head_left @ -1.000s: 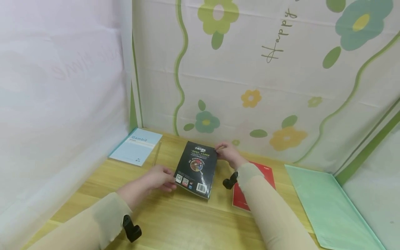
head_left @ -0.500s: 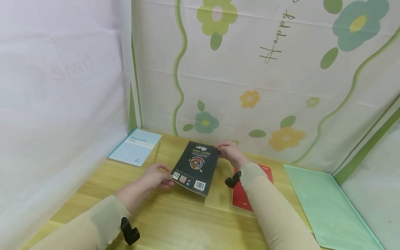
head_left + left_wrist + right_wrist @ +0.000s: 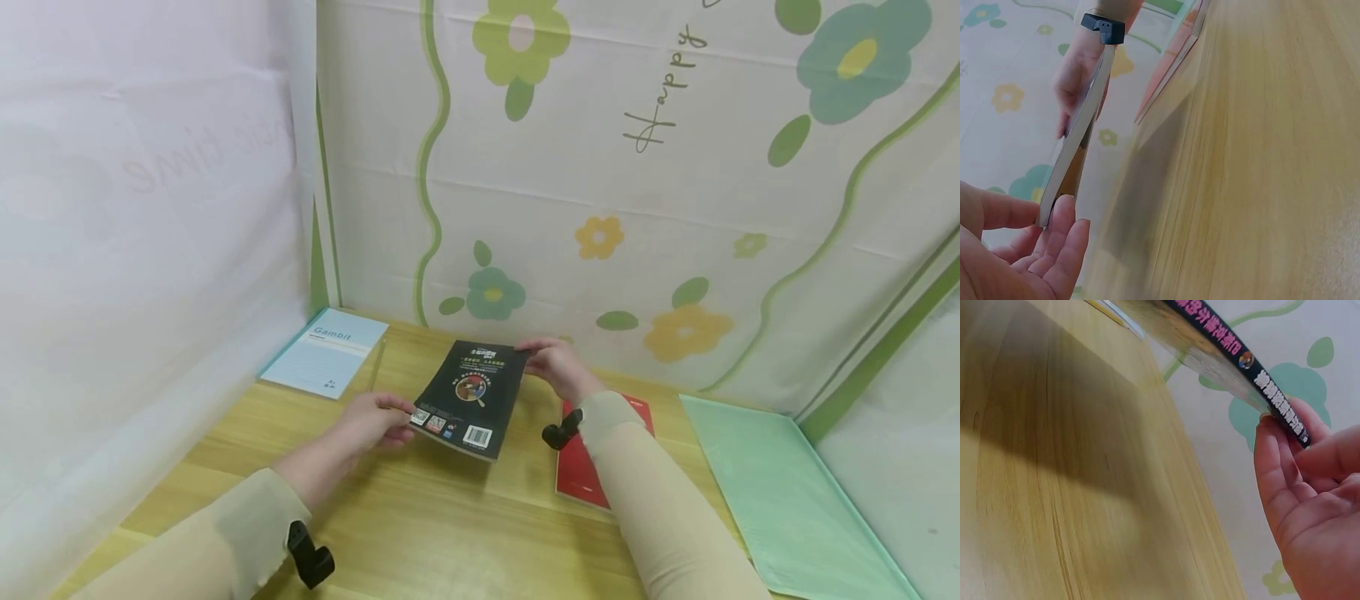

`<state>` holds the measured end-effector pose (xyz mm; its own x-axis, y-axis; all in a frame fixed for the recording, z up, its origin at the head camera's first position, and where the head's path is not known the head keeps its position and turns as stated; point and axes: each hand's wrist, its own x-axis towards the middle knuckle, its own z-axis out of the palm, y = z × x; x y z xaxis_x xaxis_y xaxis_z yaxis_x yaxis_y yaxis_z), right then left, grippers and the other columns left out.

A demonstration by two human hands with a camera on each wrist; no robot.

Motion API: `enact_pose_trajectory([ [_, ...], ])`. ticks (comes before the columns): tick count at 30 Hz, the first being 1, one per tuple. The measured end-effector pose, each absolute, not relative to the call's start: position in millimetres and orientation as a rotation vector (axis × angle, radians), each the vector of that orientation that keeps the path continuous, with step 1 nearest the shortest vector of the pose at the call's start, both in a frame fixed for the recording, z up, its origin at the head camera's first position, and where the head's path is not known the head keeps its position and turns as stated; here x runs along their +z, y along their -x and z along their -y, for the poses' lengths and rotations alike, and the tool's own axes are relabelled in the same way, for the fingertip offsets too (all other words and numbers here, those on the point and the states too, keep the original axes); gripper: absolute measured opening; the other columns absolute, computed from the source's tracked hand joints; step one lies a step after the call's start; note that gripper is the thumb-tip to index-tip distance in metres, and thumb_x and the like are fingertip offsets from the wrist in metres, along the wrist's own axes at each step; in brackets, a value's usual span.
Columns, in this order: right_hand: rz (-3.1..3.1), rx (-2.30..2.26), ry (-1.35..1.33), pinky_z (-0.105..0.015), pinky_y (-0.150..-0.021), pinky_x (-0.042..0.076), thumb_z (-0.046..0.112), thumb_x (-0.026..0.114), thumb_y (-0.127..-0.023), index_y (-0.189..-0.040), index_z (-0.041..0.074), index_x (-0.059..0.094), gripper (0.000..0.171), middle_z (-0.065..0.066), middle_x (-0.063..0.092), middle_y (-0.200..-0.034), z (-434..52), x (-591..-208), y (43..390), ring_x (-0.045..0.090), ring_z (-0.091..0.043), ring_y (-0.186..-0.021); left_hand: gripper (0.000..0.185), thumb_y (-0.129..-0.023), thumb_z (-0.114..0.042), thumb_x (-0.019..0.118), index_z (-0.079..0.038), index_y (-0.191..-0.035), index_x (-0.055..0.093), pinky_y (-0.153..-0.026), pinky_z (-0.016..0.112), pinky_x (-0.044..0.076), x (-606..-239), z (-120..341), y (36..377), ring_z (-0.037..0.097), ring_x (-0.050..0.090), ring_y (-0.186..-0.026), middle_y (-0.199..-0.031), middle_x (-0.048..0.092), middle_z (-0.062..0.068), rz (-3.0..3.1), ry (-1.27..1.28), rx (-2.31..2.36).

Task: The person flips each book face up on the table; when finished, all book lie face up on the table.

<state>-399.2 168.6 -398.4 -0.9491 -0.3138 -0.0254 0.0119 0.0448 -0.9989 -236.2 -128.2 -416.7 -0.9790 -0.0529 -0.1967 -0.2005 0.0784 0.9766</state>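
A black paperback book [image 3: 471,400] with a barcode and a round picture on its back cover hangs over the table, its shadow falling on the wood below. My left hand [image 3: 377,422] pinches its near left corner between thumb and fingers, as the left wrist view shows with the page edge [image 3: 1079,147] side-on. At the far right corner my right hand [image 3: 557,367] pinches it too; in the right wrist view the lettered spine [image 3: 1254,375] runs into that hand's fingers. The cover is slightly bowed, and its underside is mostly hidden in the head view.
A light blue notebook [image 3: 326,352] lies at the back left, with a thin pencil-like stick [image 3: 377,367] beside it. Partly under my right forearm is a red notebook [image 3: 581,467]. A pale green folder [image 3: 787,492] lies at the right. Printed curtains [image 3: 540,183] close off the back and sides.
The near edge of the black book has risen a little, with my left hand moving slightly left along with it. My right hand has kept its grip on the far corner.
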Motion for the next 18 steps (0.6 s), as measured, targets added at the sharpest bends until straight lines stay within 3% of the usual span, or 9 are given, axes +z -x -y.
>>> enact_pose_trajectory([
  [7,-2.125,-1.971,0.352,-0.034,-0.086,0.056,-0.014,0.05,-0.09,-0.126,-0.014,0.057,0.036,-0.013,0.067,-0.111,-171.4,-399.0,400.0,0.066,-0.019,-0.095,0.026,-0.09,0.003,0.052,0.009,-0.112,0.064,-0.07,0.036,0.06,-414.1,127.7,234.1,0.026,0.069,-0.078,-0.097,0.068,0.018,-2.222,0.241,2.052],
  [12,-2.097,-1.983,0.386,-0.048,-0.098,0.049,-0.01,0.05,-0.094,-0.125,-0.012,0.057,0.033,-0.011,0.066,-0.11,-175.0,-398.2,398.2,0.065,-0.02,-0.093,0.03,-0.085,0.009,0.057,0.011,-0.115,0.062,-0.075,0.038,0.059,-418.0,129.3,236.3,0.03,0.067,-0.085,-0.099,0.067,0.019,-2.247,0.16,2.047],
  [18,-2.035,-2.015,0.421,-0.06,-0.103,0.04,-0.008,0.049,-0.095,-0.124,-0.013,0.056,0.029,-0.007,0.066,-0.102,-176.6,-395.9,394.7,0.064,-0.019,-0.091,0.032,-0.084,0.009,0.064,0.009,-0.116,0.06,-0.081,0.036,0.053,-419.0,131.9,237.0,0.021,0.061,-0.087,-0.1,0.065,0.014,-2.301,0.089,2.053],
])
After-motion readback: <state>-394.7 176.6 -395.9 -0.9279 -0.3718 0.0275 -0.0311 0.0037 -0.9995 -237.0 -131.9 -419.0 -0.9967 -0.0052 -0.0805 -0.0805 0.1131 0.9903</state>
